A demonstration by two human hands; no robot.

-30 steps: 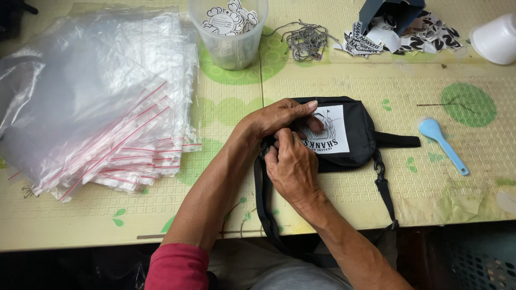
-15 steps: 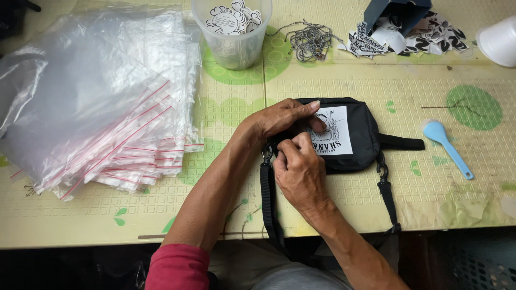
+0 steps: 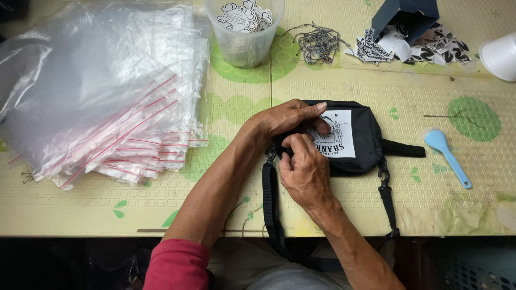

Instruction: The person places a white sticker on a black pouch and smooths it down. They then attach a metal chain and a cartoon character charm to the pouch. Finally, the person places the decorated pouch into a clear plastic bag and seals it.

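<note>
Looking down from the head view, the left hand [image 3: 287,119] lies curled over the small black bag [image 3: 360,137], fingers pressing its top. The right hand [image 3: 305,169] pinches its left end, fingers closed together. It has a white patch and lies near the table's [image 3: 226,204] front edge.

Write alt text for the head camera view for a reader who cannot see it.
Two bare hands, left hand and right hand, press on a small black strap bag with a white printed patch, lying on a pale yellow table. A stack of clear zip bags lies left; a blue plastic spoon lies right.
</note>
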